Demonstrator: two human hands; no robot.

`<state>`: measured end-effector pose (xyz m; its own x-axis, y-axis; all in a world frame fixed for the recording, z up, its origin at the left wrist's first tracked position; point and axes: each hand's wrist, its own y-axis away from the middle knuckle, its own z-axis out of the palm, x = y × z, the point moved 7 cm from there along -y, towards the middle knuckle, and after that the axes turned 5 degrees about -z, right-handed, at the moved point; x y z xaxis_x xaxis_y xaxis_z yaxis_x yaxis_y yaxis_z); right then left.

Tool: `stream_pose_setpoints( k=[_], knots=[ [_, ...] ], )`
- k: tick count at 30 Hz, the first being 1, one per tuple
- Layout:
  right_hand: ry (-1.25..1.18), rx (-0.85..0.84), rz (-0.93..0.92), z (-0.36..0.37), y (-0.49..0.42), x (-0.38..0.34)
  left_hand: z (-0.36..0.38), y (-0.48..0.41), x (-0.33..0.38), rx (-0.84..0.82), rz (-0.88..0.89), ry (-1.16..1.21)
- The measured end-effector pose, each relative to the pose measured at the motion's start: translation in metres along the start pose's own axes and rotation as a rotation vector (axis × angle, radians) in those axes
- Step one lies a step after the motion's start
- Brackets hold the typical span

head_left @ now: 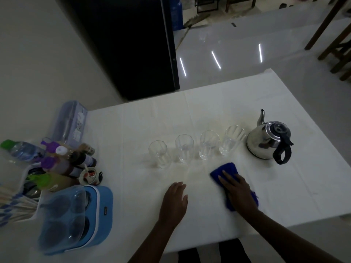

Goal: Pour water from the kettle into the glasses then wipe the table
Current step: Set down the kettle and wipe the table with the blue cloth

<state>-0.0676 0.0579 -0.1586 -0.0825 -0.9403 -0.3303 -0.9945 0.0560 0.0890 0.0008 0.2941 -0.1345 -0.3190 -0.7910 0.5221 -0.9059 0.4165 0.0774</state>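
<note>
Several clear glasses (184, 149) stand in a row across the middle of the white table (284, 186). The steel kettle (264, 141) with a black handle stands upright to their right, spout pointing away. My right hand (239, 192) presses flat on a blue cloth (226, 169) lying on the table in front of the glasses. Resting flat on the tabletop to the left of the cloth is my left hand (174, 200), fingers spread and holding nothing. Whether the glasses hold water is hard to tell in the dim light.
Bottles (66, 160) and a blue lidded container (76, 215) crowd the table's left side, with a purple box (70, 122) behind them. A black fridge (133, 44) stands beyond the far edge. Chair legs (332, 35) are at the top right.
</note>
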Motion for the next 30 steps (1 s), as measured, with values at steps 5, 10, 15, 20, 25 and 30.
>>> stream_pose_setpoints(
  k=[5, 10, 15, 20, 25, 30],
  knots=[
    [-0.042, 0.058, 0.110, 0.011, -0.009, -0.042, 0.000, 0.001, 0.000, 0.007, -0.012, 0.007],
    [0.083, 0.043, -0.253, 0.007, 0.017, -0.016, 0.002, 0.004, 0.005, -0.014, 0.010, 0.009],
    [-0.024, 0.034, 0.241, -0.014, -0.018, -0.010, 0.000, -0.001, 0.003, 0.025, 0.009, 0.013],
    [-0.041, -0.063, 0.020, 0.009, -0.003, -0.058, 0.006, -0.003, 0.013, 0.001, 0.029, 0.012],
    [0.008, -0.088, -0.047, 0.007, 0.008, -0.025, -0.005, 0.004, 0.000, 0.045, -0.023, 0.036],
    [-0.028, 0.035, 0.270, 0.003, -0.016, -0.040, -0.029, 0.007, -0.030, 0.100, -0.114, 0.045]
  ],
)
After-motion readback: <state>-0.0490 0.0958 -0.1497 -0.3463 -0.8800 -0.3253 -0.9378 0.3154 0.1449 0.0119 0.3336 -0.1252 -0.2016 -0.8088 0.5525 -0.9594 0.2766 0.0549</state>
